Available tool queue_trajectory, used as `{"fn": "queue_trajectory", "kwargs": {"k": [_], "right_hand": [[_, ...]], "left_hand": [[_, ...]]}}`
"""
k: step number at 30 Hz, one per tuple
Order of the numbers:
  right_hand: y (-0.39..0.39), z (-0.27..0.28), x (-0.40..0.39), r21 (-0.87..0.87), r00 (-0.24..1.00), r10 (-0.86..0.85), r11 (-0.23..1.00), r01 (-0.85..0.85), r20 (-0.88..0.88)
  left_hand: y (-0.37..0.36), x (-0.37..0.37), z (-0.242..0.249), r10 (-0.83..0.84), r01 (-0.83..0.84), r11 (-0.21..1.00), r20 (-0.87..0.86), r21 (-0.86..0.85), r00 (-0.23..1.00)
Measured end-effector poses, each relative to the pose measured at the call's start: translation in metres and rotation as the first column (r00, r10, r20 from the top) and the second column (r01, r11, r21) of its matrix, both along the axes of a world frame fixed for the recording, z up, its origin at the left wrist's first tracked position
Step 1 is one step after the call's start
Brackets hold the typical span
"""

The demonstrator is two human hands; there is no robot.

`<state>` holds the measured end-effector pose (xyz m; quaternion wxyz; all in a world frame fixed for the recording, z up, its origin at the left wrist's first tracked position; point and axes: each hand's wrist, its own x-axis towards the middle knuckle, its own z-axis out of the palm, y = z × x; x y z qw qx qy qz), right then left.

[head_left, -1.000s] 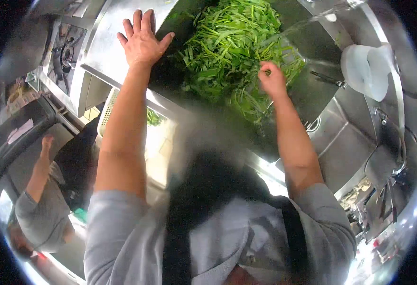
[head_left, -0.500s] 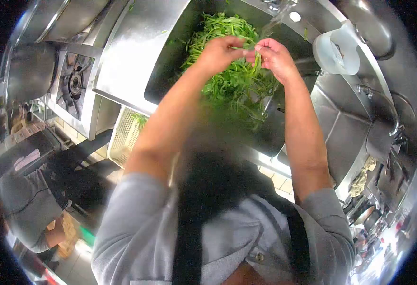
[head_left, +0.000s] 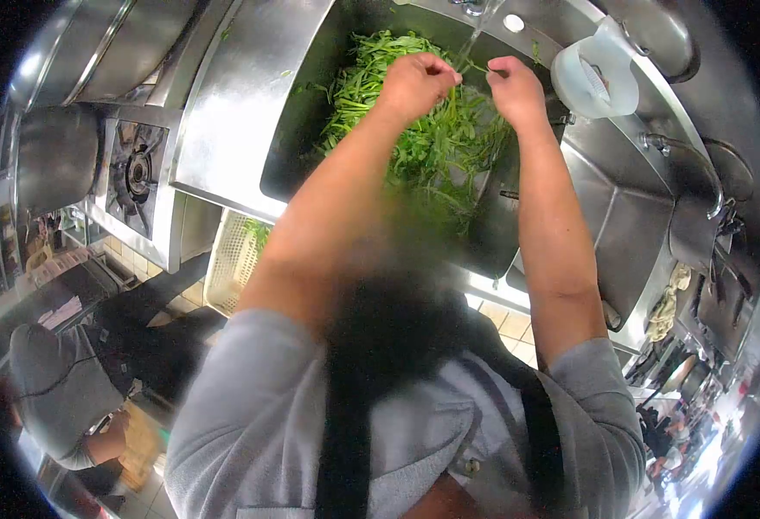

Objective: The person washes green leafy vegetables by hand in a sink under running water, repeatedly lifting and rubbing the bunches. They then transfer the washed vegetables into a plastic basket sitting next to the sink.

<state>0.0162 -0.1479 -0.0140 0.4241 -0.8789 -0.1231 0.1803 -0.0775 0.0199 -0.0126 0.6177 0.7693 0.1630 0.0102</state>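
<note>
A big heap of leafy green vegetables (head_left: 423,156) with long stems fills the steel sink (head_left: 298,130). Over its far side my left hand (head_left: 416,88) is closed in a pinch, with green stems at its fingertips. To the right, my right hand (head_left: 518,93) is also closed, thumb and finger pinching the end of a thin green stem (head_left: 477,67). This stem spans part of the gap between my hands. Just behind it, water (head_left: 475,39) runs down from the tap. A dark blur hides the heap's near edge.
Left of the sink are a steel counter (head_left: 224,112) and a gas burner (head_left: 139,169). A cream plastic basket (head_left: 228,264) with greens stands below. A translucent container (head_left: 600,73) and a second basin (head_left: 631,233) are on the right. A co-worker (head_left: 68,381) is at lower left.
My hands have moved apart and slightly up, from almost touching to a small gap. A thin stem now shows between them. The whole view has shifted a little.
</note>
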Motion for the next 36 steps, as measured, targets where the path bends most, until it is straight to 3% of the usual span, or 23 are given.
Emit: {"fn": "queue_trajectory", "kwargs": {"k": [1,2,3,4,6,8,10,12,14,16,17,18,19,20,22,23,25,27,28,30,31,33,36], "right_hand": [[-0.003,0.006,-0.003,-0.117,0.982,0.062,0.992,-0.041,0.179],[-0.005,0.010,-0.007,-0.240,0.929,0.142,0.969,-0.061,0.341],[-0.005,0.011,-0.014,-0.242,0.930,0.145,0.968,-0.063,0.339],[-0.002,0.012,-0.021,-0.199,0.935,0.215,0.967,-0.162,0.282],[-0.002,0.007,-0.026,-0.151,0.930,0.288,0.954,-0.259,0.227],[-0.001,-0.005,-0.027,0.003,0.941,0.142,0.989,-0.150,0.306],[-0.001,-0.004,-0.025,0.001,0.953,0.120,0.992,-0.125,0.279],[0.000,-0.003,-0.024,-0.076,0.931,0.007,0.997,0.023,0.366],[-0.009,-0.019,-0.013,-0.017,0.929,-0.017,1.000,0.025,0.370],[-0.022,-0.028,0.001,0.206,0.962,-0.239,0.956,0.210,0.131],[-0.029,-0.028,0.006,0.312,0.960,-0.273,0.919,0.241,0.061],[-0.033,-0.020,0.005,0.411,0.955,-0.297,0.869,0.277,-0.016],[-0.033,-0.010,0.004,0.370,0.951,-0.310,0.884,0.286,0.006],[-0.029,-0.002,0.002,0.370,0.954,-0.299,0.887,0.275,0.005],[-0.020,0.014,0.002,0.238,0.988,-0.152,0.961,0.144,0.018],[-0.012,0.021,0.001,0.177,0.996,-0.093,0.980,0.090,0.005],[0.011,0.036,-0.001,0.161,0.999,0.008,0.987,-0.003,-0.032],[0.030,0.039,0.000,0.175,0.985,0.149,0.976,-0.131,-0.091],[0.040,0.038,0.006,0.175,0.983,0.159,0.974,-0.142,-0.088],[0.058,0.037,0.015,0.260,0.949,0.281,0.936,-0.238,-0.143],[0.065,0.044,0.014,0.343,0.926,0.295,0.917,-0.205,-0.234],[0.077,0.048,0.022,0.324,0.935,0.297,0.919,-0.225,-0.195],[0.084,0.031,0.051,0.274,0.941,0.301,0.928,-0.252,-0.153]], "left_hand": [[0.002,0.004,-0.001,0.002,-0.002,1.000,0.002,0.001,1.000],[0.003,0.006,-0.002,0.036,-0.031,0.991,0.029,-0.133,0.999],[0.002,0.008,-0.002,0.073,-0.057,0.962,0.050,-0.267,0.996],[0.000,0.010,-0.003,0.074,-0.058,0.961,0.048,-0.271,0.996],[-0.007,0.016,-0.002,0.198,-0.133,0.842,0.071,-0.522,0.978],[-0.013,0.016,-0.001,0.229,-0.160,0.826,0.062,-0.541,0.972],[-0.021,0.018,-0.008,0.260,-0.189,0.807,0.050,-0.559,0.964],[-0.029,0.018,-0.018,0.280,-0.206,0.806,0.052,-0.555,0.958],[-0.039,0.014,-0.025,0.307,-0.229,0.786,0.041,-0.574,0.951],[-0.048,0.005,-0.046,0.419,-0.370,0.641,-0.097,-0.673,0.903],[-0.048,-0.004,-0.068,0.369,-0.359,0.713,-0.112,-0.603,0.922],[-0.046,-0.017,-0.097,0.190,-0.251,0.872,-0.181,-0.420,0.965],[-0.042,-0.027,-0.113,0.020,-0.089,0.969,-0.286,-0.230,0.958],[-0.042,-0.035,-0.114,0.032,-0.101,0.968,-0.286,-0.229,0.958],[-0.051,-0.058,-0.106,-0.155,0.236,0.961,-0.430,0.143,0.889],[-0.054,-0.059,-0.099,-0.145,0.225,0.964,-0.432,0.141,0.890],[-0.058,-0.049,-0.061,0.186,-0.184,0.955,0.013,0.234,0.983],[-0.049,-0.016,-0.054,0.286,-0.360,0.915,0.338,0.182,0.897],[-0.041,-0.011,-0.036,0.296,-0.371,0.911,0.341,0.180,0.892],[-0.020,-0.003,0.003,0.236,-0.238,0.971,0.089,0.014,0.968],[-0.007,-0.006,0.008,0.246,-0.248,0.969,0.091,0.012,0.965],[0.031,-0.018,0.011,0.197,-0.191,0.955,0.003,-0.226,0.980],[0.105,-0.053,-0.003,0.476,-0.473,0.878,-0.038,0.066,0.878]]}}
